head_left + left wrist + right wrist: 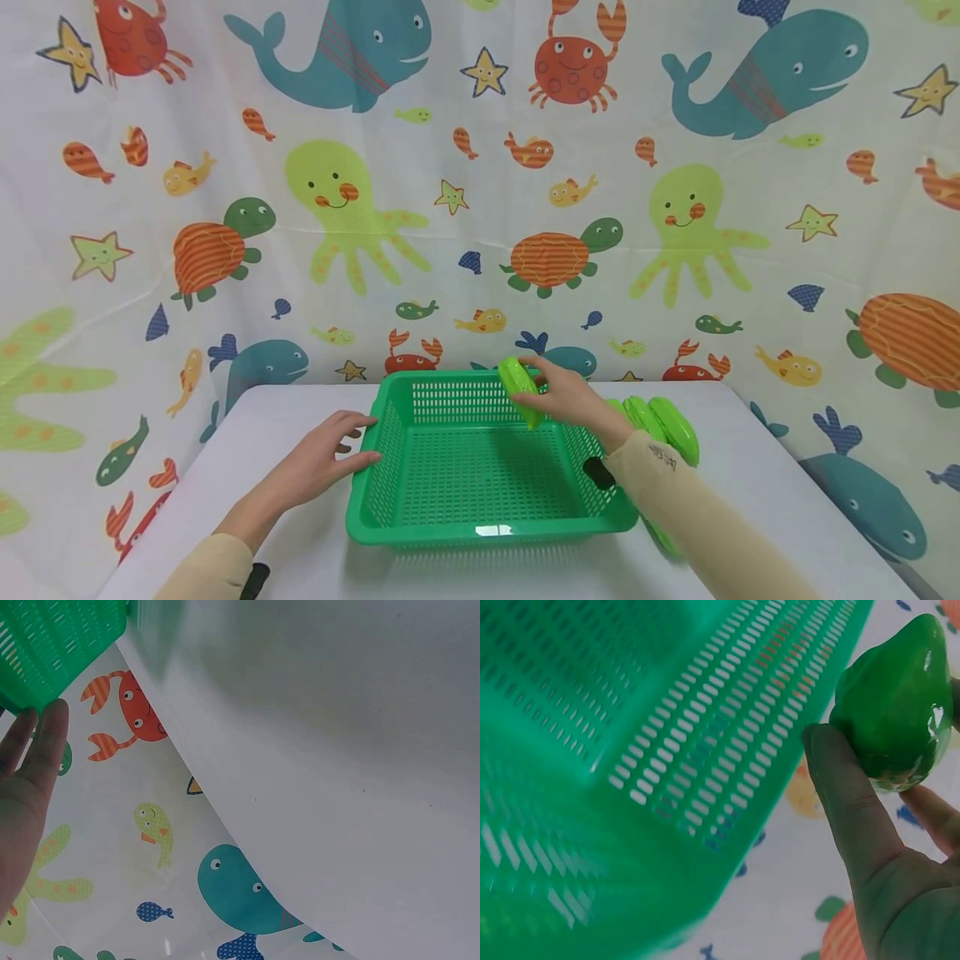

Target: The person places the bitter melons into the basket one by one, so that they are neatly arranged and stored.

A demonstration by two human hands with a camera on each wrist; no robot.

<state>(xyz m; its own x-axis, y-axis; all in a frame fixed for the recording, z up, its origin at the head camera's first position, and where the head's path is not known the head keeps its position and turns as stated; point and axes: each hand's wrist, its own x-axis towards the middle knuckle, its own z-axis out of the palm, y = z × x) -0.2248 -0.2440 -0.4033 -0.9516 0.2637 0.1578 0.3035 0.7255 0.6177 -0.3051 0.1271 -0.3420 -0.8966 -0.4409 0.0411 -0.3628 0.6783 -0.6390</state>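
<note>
A green plastic basket [480,528] with slotted walls stands on the white table; its bare floor shows. My right hand [562,393] pinches a long, glossy green vegetable [517,383] between thumb and fingers above the basket's back right part. In the right wrist view, this vegetable [900,697] has a bumpy side and a tapered end, and appears near the rim. My left hand [330,458] is at the basket's left rim, fingers loosely extended and fingertips at the edge. The left wrist view shows straight fingers [49,746] at the basket [60,652].
Several similar green vegetables [675,429] lie on the table right of the basket, partly hidden by my right arm. Another green piece [660,537] shows below that forearm. A white curtain [480,225] printed with sea animals hangs behind the table [300,567].
</note>
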